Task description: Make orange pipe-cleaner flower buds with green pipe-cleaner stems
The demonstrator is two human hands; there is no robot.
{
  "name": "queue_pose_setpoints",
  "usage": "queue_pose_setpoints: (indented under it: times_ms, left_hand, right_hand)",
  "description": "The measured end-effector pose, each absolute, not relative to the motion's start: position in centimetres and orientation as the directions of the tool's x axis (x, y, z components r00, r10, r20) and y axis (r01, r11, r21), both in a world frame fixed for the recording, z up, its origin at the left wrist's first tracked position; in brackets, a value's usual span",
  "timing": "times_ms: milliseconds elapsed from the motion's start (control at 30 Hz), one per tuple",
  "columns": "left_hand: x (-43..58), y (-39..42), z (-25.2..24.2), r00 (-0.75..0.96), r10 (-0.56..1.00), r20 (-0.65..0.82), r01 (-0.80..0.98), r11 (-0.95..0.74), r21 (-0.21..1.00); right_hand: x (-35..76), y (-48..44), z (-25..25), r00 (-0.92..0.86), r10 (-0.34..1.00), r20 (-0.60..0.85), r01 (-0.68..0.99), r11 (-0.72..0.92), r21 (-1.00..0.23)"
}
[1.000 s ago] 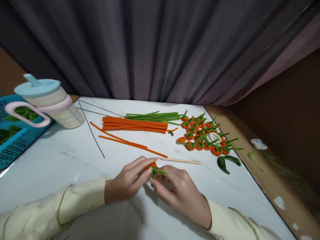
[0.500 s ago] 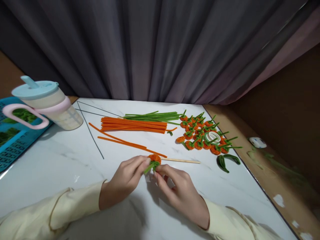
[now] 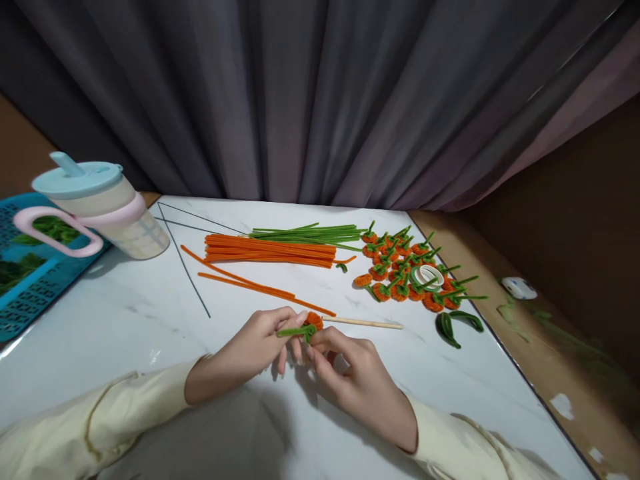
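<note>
My left hand (image 3: pixel 253 350) and my right hand (image 3: pixel 357 383) meet low over the white marble table (image 3: pixel 125 320). Together they pinch a small orange pipe-cleaner coil (image 3: pixel 314 320) with a green stem (image 3: pixel 293 331) that sticks out to the left. Both hands are closed on this piece. A thin wooden stick (image 3: pixel 363 323) lies just right of the coil. Two loose orange pipe cleaners (image 3: pixel 250 283) lie just beyond my hands.
Bundles of orange (image 3: pixel 270 249) and green (image 3: pixel 305 233) pipe cleaners lie at the back. Several finished orange coils (image 3: pixel 405 270) and a white tape roll (image 3: pixel 429 275) are at the right, green leaves (image 3: pixel 457 323) nearby. A lidded cup (image 3: pixel 103 210) and blue basket (image 3: pixel 25 280) stand left.
The piece has been turned between my fingers: the green stem, first pointing right, now points left, and the orange coil shows more. My hands shifted slightly away from me.
</note>
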State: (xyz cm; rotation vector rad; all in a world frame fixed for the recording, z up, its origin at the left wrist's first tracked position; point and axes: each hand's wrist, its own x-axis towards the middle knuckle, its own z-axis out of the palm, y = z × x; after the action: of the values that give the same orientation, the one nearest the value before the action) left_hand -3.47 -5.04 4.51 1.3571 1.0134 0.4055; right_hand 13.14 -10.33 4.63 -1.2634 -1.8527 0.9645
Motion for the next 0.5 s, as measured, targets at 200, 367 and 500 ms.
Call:
queue_pose_setpoints:
  times_ms: [200,367,500]
  left_hand:
    - [-3.6,-4.8,3.7,0.514,0.736,-0.441,0.355,0.285,0.89]
    - [-3.8,-4.0,2.7,0.545,0.747,-0.38,0.254,0.285,0.924]
    - [-3.9,-3.9,2.7,0.551,0.764,-0.335,0.284,0.205,0.936]
  right_hand:
    - [13.1,-9.6,4.4,-0.295,0.955,-0.018,0.324,0.082,-0.942]
    - [13.3,-8.6,3.7,-0.329,0.914,-0.236,0.075,-0.225,-0.972]
    - [13.6,-7.8,3.0,-0.317,0.9,-0.3,0.027,-0.308,-0.951]
